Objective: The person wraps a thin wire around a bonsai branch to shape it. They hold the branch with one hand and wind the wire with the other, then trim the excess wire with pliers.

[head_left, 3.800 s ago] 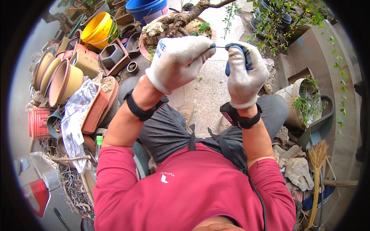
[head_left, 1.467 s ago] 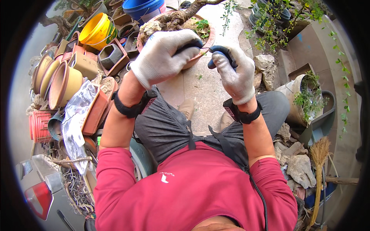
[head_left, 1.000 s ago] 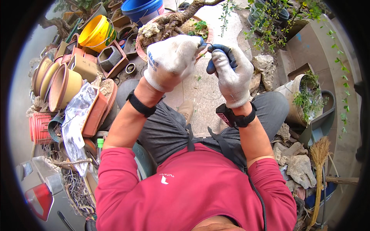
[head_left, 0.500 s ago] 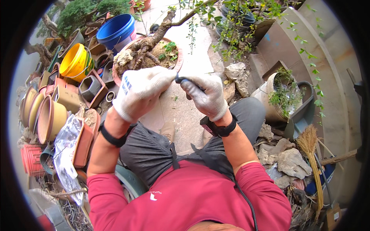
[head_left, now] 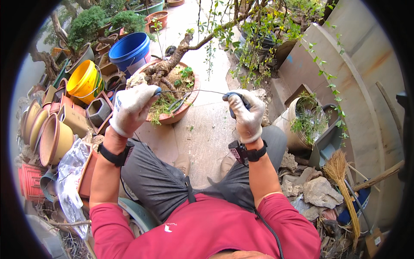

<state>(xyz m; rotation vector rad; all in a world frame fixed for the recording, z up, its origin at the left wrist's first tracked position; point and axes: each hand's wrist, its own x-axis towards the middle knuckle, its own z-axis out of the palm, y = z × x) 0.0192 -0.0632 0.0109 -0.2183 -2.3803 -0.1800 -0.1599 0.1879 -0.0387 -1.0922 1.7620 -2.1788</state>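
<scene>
A thin dark wire [head_left: 194, 90] stretches between my two gloved hands, slightly bowed upward. My left hand [head_left: 133, 108], in a white knit glove with dark fingertips, pinches its left end. My right hand [head_left: 246, 112], gloved alike, is closed on the other end, its dark-coated fingers curled. Beyond the wire stands a round terracotta pot [head_left: 196, 88] holding a gnarled bonsai tree [head_left: 170, 62], whose trunk leans up and to the right. Low green plants and a dark curved piece lie on its soil.
At the left are a blue bucket [head_left: 129, 49], a yellow bucket [head_left: 82, 80] and several stacked pots [head_left: 56, 138]. Trailing branches [head_left: 258, 47] hang at the upper right. A cream bucket of cuttings [head_left: 297, 118], rocks [head_left: 321, 192] and a straw broom [head_left: 338, 168] are on the right.
My hands have moved apart, the left one leftward and the right one slightly right. The wire now shows stretched between them. More of the pot has come into sight.
</scene>
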